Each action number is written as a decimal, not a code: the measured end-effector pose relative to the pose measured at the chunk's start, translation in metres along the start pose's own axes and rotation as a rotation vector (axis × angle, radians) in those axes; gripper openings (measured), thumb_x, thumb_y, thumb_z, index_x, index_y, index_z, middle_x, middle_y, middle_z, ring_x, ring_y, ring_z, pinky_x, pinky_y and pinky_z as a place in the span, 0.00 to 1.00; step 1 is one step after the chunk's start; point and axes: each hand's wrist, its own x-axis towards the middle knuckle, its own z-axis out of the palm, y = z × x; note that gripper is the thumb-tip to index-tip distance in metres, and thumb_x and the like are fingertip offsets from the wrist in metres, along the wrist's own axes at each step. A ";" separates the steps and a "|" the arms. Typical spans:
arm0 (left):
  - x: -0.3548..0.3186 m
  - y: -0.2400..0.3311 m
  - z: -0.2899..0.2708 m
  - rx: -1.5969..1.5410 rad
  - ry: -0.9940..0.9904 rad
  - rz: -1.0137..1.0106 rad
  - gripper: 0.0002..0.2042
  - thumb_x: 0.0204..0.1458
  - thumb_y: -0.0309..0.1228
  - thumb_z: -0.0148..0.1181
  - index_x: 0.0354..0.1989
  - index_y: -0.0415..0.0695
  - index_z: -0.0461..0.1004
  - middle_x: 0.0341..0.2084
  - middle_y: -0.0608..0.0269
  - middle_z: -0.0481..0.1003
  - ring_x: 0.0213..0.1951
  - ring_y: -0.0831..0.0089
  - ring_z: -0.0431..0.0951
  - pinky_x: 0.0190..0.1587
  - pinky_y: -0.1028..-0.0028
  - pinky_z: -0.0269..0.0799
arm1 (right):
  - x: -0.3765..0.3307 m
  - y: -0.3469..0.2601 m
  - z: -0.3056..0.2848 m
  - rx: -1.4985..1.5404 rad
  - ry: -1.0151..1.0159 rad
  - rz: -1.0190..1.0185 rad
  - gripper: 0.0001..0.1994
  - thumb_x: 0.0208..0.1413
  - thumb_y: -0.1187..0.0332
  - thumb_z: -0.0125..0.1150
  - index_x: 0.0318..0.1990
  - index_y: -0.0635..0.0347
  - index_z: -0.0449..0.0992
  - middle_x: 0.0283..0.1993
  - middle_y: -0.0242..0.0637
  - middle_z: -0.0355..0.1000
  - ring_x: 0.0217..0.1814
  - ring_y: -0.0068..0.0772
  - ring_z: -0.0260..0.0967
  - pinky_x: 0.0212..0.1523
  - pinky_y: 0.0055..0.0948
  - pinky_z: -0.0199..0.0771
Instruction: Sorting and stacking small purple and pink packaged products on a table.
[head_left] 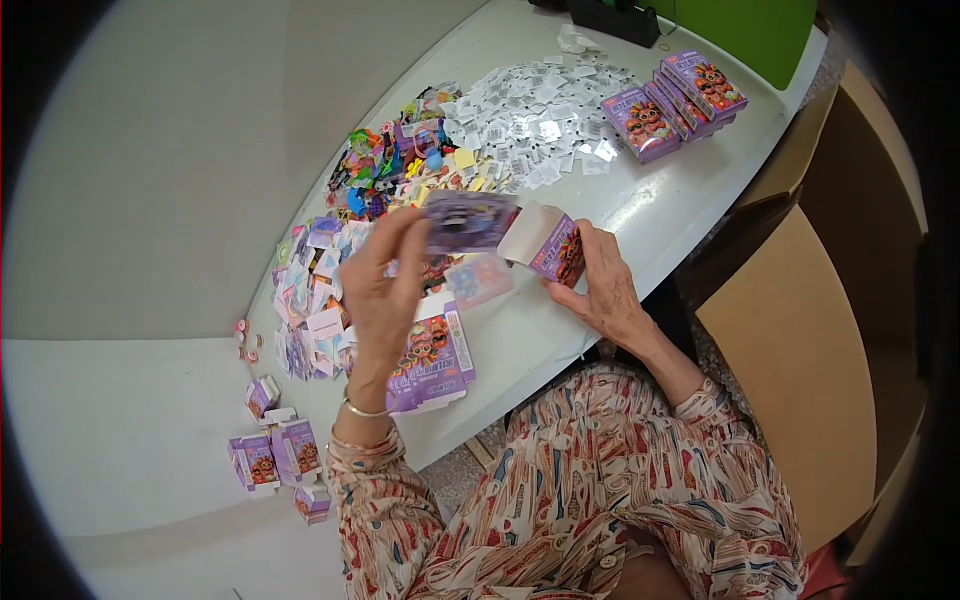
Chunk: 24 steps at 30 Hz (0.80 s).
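My left hand [385,275] is raised over the table, its fingers pinched on the edge of a flat purple printed packet [465,225] that is smeared by motion. Around a small purple carton [560,252] my right hand [612,285] is closed, the carton tilted with its white flap up and facing the packet. What the carton contains is hidden. Below the packet lies a clear pouch [482,280] with pale colourful bits. Flattened purple cartons [432,365] rest on the table beside my left wrist.
Piles of white labels [540,115], colourful small toys [375,165] and printed cards [318,300] cover the white table's far and left parts. Filled-looking purple boxes [690,95] stand at the far right, more cartons [275,455] at the left. A large cardboard box [800,330] stands open at my right.
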 end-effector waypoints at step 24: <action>0.016 -0.032 -0.016 0.302 0.107 0.009 0.06 0.56 0.26 0.58 0.39 0.40 0.77 0.19 0.59 0.75 0.19 0.76 0.72 0.23 0.76 0.65 | 0.003 -0.005 0.001 -0.004 -0.021 0.001 0.38 0.43 0.66 0.70 0.59 0.69 0.54 0.46 0.52 0.64 0.50 0.53 0.62 0.49 0.43 0.67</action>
